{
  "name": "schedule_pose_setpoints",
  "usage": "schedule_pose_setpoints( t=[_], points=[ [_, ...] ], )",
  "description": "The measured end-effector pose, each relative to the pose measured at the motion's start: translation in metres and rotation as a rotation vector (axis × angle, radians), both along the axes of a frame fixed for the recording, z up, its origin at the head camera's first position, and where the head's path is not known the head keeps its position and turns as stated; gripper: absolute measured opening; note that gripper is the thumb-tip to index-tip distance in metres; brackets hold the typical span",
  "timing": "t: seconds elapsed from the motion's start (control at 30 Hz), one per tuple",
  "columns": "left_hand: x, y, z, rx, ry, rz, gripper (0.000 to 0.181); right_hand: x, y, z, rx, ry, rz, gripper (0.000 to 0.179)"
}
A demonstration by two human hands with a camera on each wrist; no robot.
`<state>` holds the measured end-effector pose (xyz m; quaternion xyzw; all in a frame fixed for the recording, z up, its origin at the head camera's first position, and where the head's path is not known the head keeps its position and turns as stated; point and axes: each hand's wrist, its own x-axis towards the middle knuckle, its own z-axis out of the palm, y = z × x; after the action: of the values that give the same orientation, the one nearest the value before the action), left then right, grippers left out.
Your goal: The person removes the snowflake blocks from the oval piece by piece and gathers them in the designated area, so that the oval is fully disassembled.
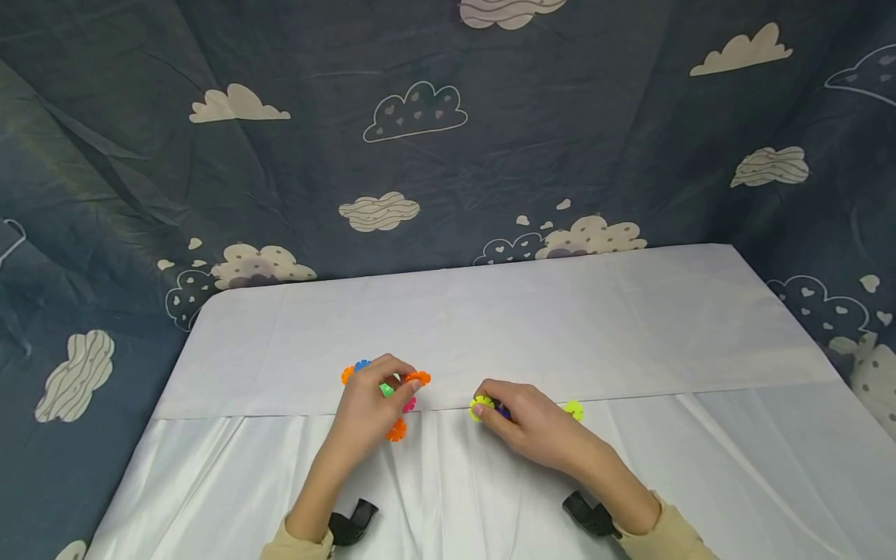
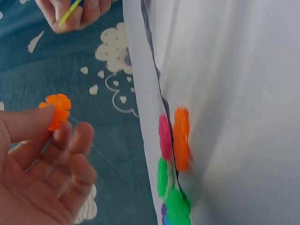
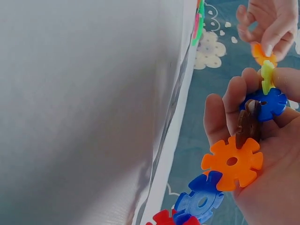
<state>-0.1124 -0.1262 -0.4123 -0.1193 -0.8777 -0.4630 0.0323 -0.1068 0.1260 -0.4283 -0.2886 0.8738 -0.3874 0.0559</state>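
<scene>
My left hand (image 1: 369, 407) pinches an orange notched plastic disc (image 2: 57, 111) between thumb and finger, and its other fingers curl loosely below. A chain of interlocked discs hangs across my right hand (image 1: 542, 426). Its thumb and fingers pinch the yellow end disc (image 3: 267, 76). Behind that come a blue disc (image 3: 273, 104), a brown disc (image 3: 248, 123), an orange disc (image 3: 233, 162), a second blue disc (image 3: 201, 199) and a red disc (image 3: 165, 218) cut by the frame's edge. In the head view, a gap separates the left hand's disc from the chain's yellow end.
On the white-covered table (image 1: 490, 327), beneath and beside my left hand, lie several discs, among them an orange one (image 1: 396, 430), a pink one (image 2: 164, 137) and a green one (image 2: 178, 207). A yellow-green disc (image 1: 574, 410) shows behind the right hand. Dark cloud-printed cloth (image 1: 420, 171) surrounds the table.
</scene>
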Motion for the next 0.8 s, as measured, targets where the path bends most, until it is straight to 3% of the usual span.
schedule_pose_setpoints(
  t=[0.1,0.27,0.57,0.8],
  points=[
    [-0.003,-0.007,-0.001,-0.041,-0.085,0.025,0.008,0.001,0.000,0.000,-0.005,0.008,0.000,0.011],
    [-0.008,-0.020,-0.005,-0.110,-0.214,0.010,0.010,0.000,0.000,0.000,-0.002,0.013,-0.002,0.011],
    [-0.016,-0.038,-0.009,-0.228,-0.222,0.003,0.013,0.000,0.001,0.001,0.012,0.006,0.001,0.010],
    [-0.020,-0.047,-0.014,-0.213,-0.250,-0.011,0.008,0.000,0.001,0.003,0.019,0.015,-0.002,0.010]
  ],
)
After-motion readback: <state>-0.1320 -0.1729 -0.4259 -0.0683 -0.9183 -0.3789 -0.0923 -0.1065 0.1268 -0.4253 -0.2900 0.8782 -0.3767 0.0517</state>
